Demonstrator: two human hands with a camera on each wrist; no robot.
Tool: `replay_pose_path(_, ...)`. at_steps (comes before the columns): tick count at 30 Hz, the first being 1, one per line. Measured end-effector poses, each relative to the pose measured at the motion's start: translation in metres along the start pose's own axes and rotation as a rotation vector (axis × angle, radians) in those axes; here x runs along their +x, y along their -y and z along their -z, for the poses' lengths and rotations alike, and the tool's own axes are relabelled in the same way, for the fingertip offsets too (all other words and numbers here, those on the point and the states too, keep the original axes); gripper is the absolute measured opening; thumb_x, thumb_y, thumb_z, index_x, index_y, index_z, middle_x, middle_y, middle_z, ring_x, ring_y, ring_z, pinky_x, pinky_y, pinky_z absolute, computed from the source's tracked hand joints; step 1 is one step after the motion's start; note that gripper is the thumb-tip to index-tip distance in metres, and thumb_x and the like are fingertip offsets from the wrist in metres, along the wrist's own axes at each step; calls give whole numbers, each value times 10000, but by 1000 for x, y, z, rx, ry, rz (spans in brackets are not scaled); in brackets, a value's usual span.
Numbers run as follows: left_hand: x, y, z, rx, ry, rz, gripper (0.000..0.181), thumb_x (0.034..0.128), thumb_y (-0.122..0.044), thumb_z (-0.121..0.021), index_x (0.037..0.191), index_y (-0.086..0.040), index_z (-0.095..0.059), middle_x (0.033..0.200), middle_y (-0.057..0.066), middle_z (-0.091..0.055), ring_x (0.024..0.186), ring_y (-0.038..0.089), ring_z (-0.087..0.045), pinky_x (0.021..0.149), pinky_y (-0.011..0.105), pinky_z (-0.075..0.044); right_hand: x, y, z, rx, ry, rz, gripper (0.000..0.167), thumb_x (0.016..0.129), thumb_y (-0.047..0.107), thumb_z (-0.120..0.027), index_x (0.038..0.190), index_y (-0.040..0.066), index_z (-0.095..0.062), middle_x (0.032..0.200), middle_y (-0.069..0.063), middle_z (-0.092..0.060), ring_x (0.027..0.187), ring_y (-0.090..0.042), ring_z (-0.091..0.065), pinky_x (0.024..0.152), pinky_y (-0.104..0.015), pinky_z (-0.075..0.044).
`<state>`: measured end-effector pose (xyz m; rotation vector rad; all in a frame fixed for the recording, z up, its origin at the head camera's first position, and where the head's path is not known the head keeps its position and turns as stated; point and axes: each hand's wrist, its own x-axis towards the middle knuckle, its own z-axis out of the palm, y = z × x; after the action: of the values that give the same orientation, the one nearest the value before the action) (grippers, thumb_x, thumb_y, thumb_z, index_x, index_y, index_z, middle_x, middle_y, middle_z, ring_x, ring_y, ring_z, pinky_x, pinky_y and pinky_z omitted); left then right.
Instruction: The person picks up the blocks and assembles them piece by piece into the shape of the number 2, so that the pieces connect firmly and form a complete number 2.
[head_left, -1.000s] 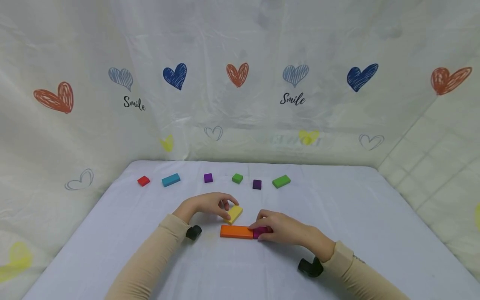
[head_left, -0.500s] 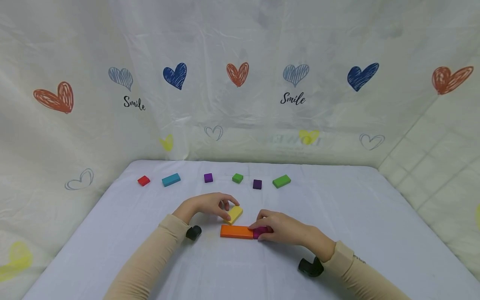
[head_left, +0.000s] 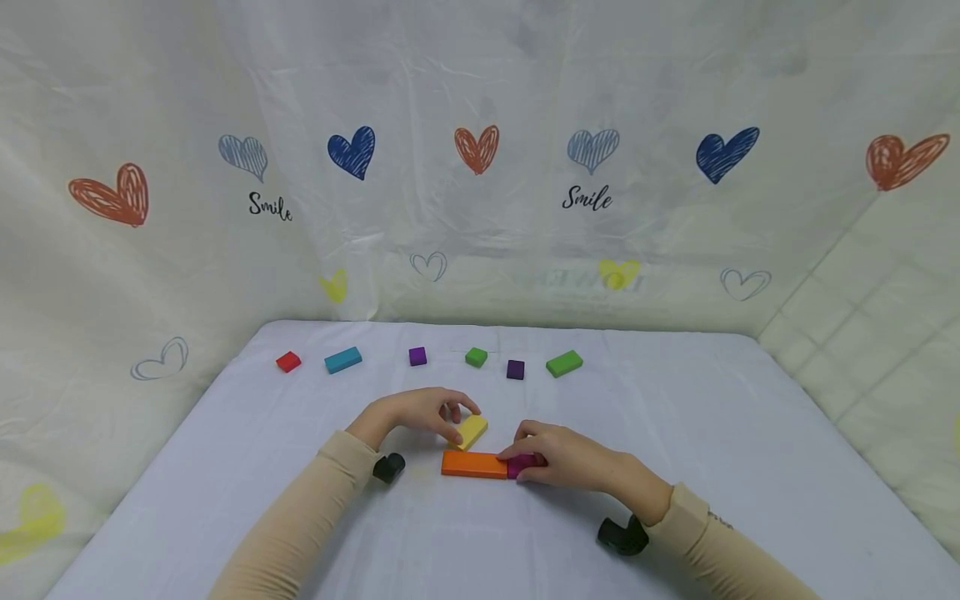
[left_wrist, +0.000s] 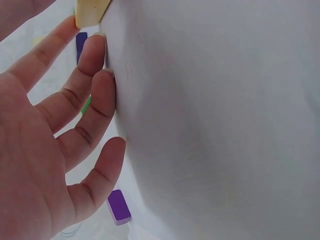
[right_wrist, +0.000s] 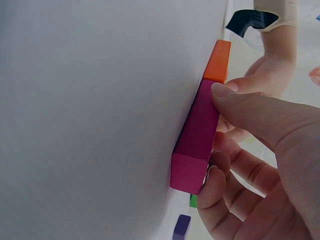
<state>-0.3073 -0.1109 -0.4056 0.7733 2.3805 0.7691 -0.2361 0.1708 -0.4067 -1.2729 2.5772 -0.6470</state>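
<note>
Key relation: yellow block (head_left: 472,432) vs orange block (head_left: 474,465). Yellow lies flat on the table (head_left: 675,433), just beyond orange's far edge. Its long axis runs diagonally, near-left to far-right; orange's runs left-right, so the two are out of parallel. Near corner of yellow sits right beside orange; can't tell if they touch.

Left hand (head_left: 426,408) is the nearer one to yellow and has it pinched: thumb at the near end, index at the far end. It comes in from the left, palm side toward the block. Left wrist view shows the other three fingers bent, tips down by the cloth; contact there unclear.

Right hand (head_left: 566,457) grips the magenta block (right_wrist: 196,120), which sits end to end with orange on orange's right, roughly in line. Thumb is on magenta by the seam, other fingers curled on the far side. This hand is to the right of yellow and a bit closer to the person.

Loose blocks, purple (head_left: 417,357) among them, sit well apart along the far side.
</note>
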Motion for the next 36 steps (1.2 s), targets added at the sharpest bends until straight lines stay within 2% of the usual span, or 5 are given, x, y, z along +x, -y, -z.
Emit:
replay_pose_path(24, -1, -1, -1, 11, 11, -19, 472, 938, -237, -752, 1389, -208, -620, 1083, -21, -612, 996, 183, -558, 865, 347, -501, -2, 1, 1, -2, -4, -23, 328, 916, 150, -790, 1242, 172, -754, 1058, 63, -575, 868, -80, -538, 783, -218, -522)
replay_pose_path(29, -3, 1, -2, 22, -3, -24, 498, 935, -230, -758, 1408, -211, -602, 1100, -25, -613, 1006, 179, -559, 877, 350, -506, -1, 1, 1, -14, 1, -19, 330, 916, 155, -791, 1243, 179, -752, 1068, 61, -576, 878, -87, -545, 794, -222, -525)
replay_pose_path(36, -9, -2, -6, 26, -33, 4, 503, 919, -227, -782, 1392, -251, -612, 1114, -38, -612, 1005, 174, -569, 884, 369, -521, 0, 0, -1, -17, 7, -26, 325, 925, 178, -785, 1247, 182, -750, 1071, 69, -575, 892, -86, -549, 807, -216, -526)
